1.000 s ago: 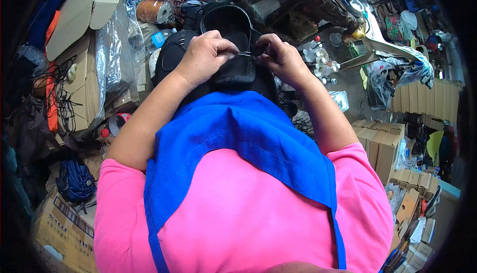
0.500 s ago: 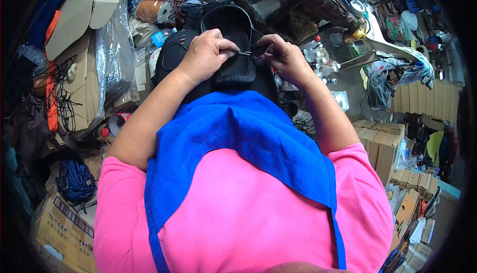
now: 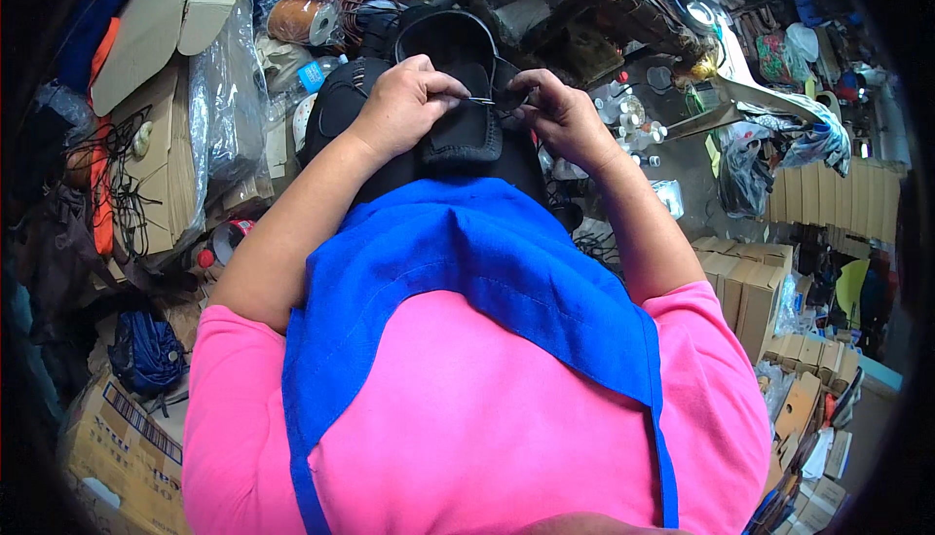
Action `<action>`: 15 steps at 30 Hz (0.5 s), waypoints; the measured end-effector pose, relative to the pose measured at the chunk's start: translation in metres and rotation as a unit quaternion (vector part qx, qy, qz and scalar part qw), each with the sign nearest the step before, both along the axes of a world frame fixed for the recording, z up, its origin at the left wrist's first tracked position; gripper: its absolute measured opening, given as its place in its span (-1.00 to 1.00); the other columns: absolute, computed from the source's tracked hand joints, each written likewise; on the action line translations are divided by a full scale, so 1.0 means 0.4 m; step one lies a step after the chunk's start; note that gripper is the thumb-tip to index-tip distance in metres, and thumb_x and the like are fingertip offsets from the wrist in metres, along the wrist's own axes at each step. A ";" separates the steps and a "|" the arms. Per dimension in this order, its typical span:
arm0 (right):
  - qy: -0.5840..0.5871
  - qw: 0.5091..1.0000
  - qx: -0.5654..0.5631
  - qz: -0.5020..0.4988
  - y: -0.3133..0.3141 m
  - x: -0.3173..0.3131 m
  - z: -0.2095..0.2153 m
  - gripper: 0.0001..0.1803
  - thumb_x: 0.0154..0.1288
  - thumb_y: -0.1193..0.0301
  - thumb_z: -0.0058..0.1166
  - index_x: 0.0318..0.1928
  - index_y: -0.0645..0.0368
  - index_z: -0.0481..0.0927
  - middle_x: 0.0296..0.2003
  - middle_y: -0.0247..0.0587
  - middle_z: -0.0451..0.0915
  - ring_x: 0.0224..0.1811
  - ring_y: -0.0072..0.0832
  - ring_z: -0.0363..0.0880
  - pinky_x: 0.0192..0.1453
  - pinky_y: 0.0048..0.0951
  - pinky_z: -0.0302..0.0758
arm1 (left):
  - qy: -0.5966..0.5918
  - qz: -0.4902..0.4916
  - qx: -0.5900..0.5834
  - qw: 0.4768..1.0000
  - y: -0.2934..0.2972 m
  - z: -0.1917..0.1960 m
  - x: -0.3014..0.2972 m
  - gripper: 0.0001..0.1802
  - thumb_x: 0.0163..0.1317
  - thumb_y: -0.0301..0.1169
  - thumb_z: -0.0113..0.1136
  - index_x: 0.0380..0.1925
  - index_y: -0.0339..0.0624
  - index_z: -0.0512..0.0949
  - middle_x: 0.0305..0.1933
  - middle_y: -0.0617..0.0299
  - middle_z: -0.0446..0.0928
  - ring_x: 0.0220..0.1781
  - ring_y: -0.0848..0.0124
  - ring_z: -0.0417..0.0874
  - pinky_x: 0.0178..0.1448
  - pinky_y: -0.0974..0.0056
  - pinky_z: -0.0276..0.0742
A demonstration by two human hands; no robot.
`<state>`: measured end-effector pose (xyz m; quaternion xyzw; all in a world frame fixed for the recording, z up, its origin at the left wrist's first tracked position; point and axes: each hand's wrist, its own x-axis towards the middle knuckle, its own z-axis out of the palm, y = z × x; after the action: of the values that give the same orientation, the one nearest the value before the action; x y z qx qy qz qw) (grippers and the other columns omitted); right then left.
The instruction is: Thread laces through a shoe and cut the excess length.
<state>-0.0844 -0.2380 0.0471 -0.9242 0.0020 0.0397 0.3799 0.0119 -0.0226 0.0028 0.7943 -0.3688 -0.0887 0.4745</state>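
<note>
**Work in progress: near end stitched, remainder unverified**

The item in hand, a soft black shoe-shaped piece [image 3: 464, 132], sits at twelve o'clock, just beyond the upper edge of the bright blue cloth apron [image 3: 467, 233]. Its curved black rim [image 3: 471, 19] stands at the far, twelve o'clock end.

Done: a ridged black seam [image 3: 465, 156] shows along the rounded six o'clock end of the piece and appears finished there. Outstanding: the two hands are engaged at the one o'clock side, so that stretch is judged incomplete. How much remains cannot be established; the hands cover part of both edges.

Grip: the bare left hand [image 3: 407, 107] has its thumb and forefinger together, clamped on a slim silver metal tool [image 3: 482, 101] that points toward three o'clock. The bare right hand [image 3: 563, 118] is bent inward near the tool's tip, its fingertips beside the dark edge; whether they are closed on anything cannot be told.

Surroundings: an orange spool of cord [image 3: 297, 21] lies at eleven o'clock; small white plastic bottles [image 3: 633, 114] stand between one and two o'clock.
</note>
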 end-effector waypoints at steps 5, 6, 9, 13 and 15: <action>0.002 1.000 0.012 -0.003 -0.001 0.000 -0.002 -0.64 0.13 0.52 0.15 -0.03 0.01 0.46 -0.54 -0.12 0.50 -0.53 -0.45 0.43 -0.35 -0.39 0.40 | -0.005 -0.012 -0.002 1.000 -0.002 -0.001 0.001 -0.83 -0.02 -0.50 0.28 -0.37 -0.03 0.69 -0.47 0.18 0.39 -0.37 0.27 0.50 -0.23 0.26 0.46; 0.004 1.000 0.013 -0.004 0.000 0.000 -0.002 -0.64 0.13 0.52 0.15 -0.03 0.01 0.46 -0.54 -0.13 0.50 -0.52 -0.44 0.44 -0.35 -0.39 0.41 | 0.004 -0.016 -0.010 1.000 -0.002 -0.001 0.001 -0.82 -0.02 -0.51 0.28 -0.37 -0.02 0.69 -0.47 0.18 0.39 -0.37 0.27 0.50 -0.23 0.26 0.46; -0.005 1.000 0.022 -0.002 0.000 0.000 -0.004 -0.64 0.13 0.52 0.15 -0.04 0.01 0.47 -0.54 -0.12 0.50 -0.52 -0.44 0.45 -0.34 -0.39 0.41 | -0.003 -0.035 -0.020 0.999 -0.002 -0.001 0.001 -0.82 -0.02 -0.51 0.27 -0.37 -0.03 0.69 -0.46 0.18 0.39 -0.37 0.28 0.51 -0.23 0.27 0.46; 0.005 1.000 0.016 -0.006 0.008 -0.002 0.008 -0.64 0.13 0.53 0.15 -0.03 0.01 0.47 -0.52 -0.10 0.52 -0.50 -0.44 0.47 -0.32 -0.39 0.42 | -0.028 -0.031 -0.004 0.999 -0.006 0.001 -0.001 -0.82 -0.02 -0.51 0.27 -0.37 -0.02 0.69 -0.46 0.18 0.39 -0.36 0.29 0.51 -0.23 0.28 0.47; 0.006 1.000 0.013 -0.003 0.008 -0.002 0.008 -0.64 0.18 0.59 0.11 -0.01 0.05 0.46 -0.58 -0.43 0.39 -0.50 -0.73 0.27 -0.37 -0.59 0.33 | 0.004 -0.019 -0.004 1.000 -0.007 0.003 -0.002 -0.82 -0.02 -0.51 0.27 -0.38 -0.02 0.69 -0.46 0.19 0.39 -0.36 0.28 0.51 -0.22 0.27 0.47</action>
<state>-0.0851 -0.2347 0.0502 -0.9189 0.0065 0.0442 0.3920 0.0110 -0.0254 0.0042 0.7848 -0.3826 -0.0999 0.4772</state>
